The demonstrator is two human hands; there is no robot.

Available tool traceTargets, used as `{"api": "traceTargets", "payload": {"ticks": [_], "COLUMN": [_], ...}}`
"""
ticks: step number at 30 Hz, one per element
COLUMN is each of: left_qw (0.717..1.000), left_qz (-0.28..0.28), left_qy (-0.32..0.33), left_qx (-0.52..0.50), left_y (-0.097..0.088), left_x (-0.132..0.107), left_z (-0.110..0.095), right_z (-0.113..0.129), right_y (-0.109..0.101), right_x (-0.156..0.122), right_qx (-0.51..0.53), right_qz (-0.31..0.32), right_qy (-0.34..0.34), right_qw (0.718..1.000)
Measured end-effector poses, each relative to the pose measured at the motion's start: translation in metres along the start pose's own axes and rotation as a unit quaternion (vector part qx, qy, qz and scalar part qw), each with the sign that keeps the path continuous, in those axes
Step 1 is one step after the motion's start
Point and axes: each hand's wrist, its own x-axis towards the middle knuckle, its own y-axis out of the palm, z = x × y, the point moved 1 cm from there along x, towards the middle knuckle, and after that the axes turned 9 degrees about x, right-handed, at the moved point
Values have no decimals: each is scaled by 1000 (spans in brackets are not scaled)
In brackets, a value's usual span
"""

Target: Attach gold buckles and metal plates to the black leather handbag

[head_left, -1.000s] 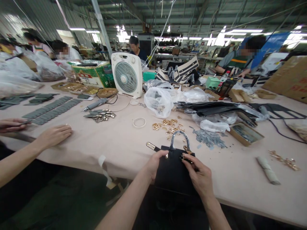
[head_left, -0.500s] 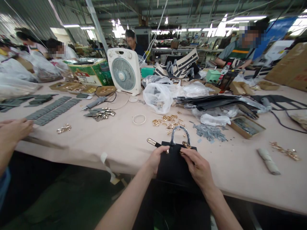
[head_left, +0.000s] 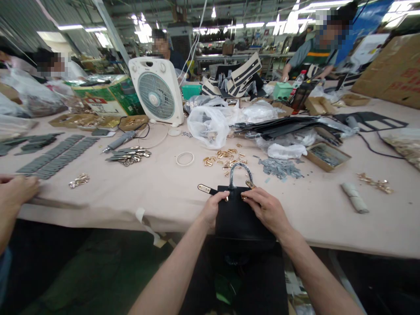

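A small black handbag (head_left: 241, 221) leans at the table's front edge, its arched handle (head_left: 241, 167) wrapped in clear film. My left hand (head_left: 211, 209) grips the bag's left side, thumb on the front by a gold fitting (head_left: 226, 197). A strap end with a gold plate (head_left: 205, 188) sticks out to the left. My right hand (head_left: 265, 208) is closed, its fingertips pinching a small gold fitting (head_left: 243, 196) on the bag's upper right front. Another gold-plated strap end (head_left: 250, 184) shows above those fingers.
Loose gold fittings (head_left: 226, 157), grey pieces (head_left: 278, 168) and a tape ring (head_left: 185, 159) lie beyond the bag. A fan (head_left: 155, 94), a plastic bag (head_left: 210, 127) and a cardboard tray (head_left: 328, 156) stand farther back. Another person's hand (head_left: 19, 189) rests at left; a rolled cloth (head_left: 355, 197) lies right.
The view has shifted, so most table items appear farther left and higher. Both hands keep their hold, and the right fingers stay at the gold fitting.
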Motion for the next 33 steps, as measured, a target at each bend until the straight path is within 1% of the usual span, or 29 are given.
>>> {"api": "traceTargets", "payload": {"ticks": [5,7,11,14,21,27,30,33], "left_qw": [1000,1000,999,997,994,996,995,993], "left_qz": [-2,-4,-28,-42,-54,-42,-47,-64], "left_qy": [-7,-6,19,41,75,67,79,85], "left_qx": [14,16,31,47,51,41,41,43], "left_y": [4,4,5,7,9,10,10,10], "left_x": [0,1,3,4,5,6,6,6], "left_z": [-1,0,1,2,4,6,6,6], "right_z": [3,2,-2,-3,4,13,14,11], "right_y": [-2,-2,0,3,8,14,15,14], "right_x": [-1,-3,-5,-6,-3,-1,-3,-5], "right_qx": [-35,-58,-92,-99,-99,-189,-216,-218], "right_qz": [18,15,4,-3,-24,-19,-12,-1], "right_qy": [-15,-18,-17,-9,14,26,20,-3], "right_qw": [999,998,996,995,995,981,976,976]}}
